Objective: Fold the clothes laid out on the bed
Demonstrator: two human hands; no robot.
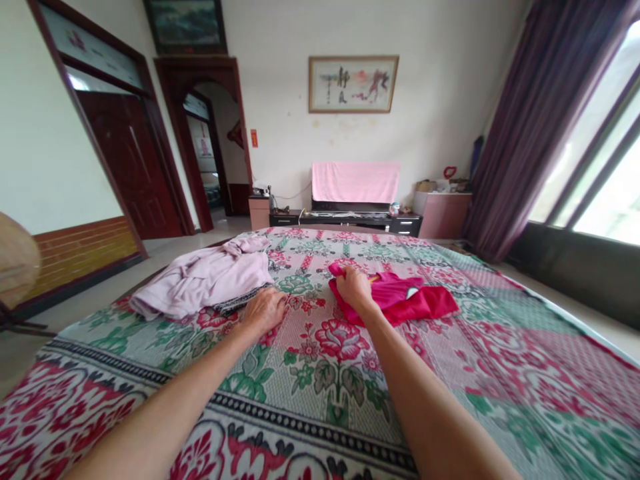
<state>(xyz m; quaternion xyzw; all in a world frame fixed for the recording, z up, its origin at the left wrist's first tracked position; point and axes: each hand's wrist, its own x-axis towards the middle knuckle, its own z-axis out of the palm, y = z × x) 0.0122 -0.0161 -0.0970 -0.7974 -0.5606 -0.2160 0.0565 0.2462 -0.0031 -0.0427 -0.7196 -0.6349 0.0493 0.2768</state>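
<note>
My right hand (354,287) pinches the left edge of a bright pink garment (390,288), which lies loosely folded on the floral bedspread (310,373). The garment's right part is redder, and a small white patch shows on it. To the left, my left hand (266,309) rests on the bedspread, fingers lying against the cloth and holding nothing I can see. Its back is beside a black-and-white patterned cloth (237,301). That cloth sticks out from under a crumpled pale pink garment (210,277) at the left side of the bed.
Beyond the bed stands a low black cabinet (405,225), with a pink cloth (355,181) draped over a screen on it. A dark curtain (520,133) hangs by the window at right. A brown door (127,160) and a round wooden piece (17,261) are at left.
</note>
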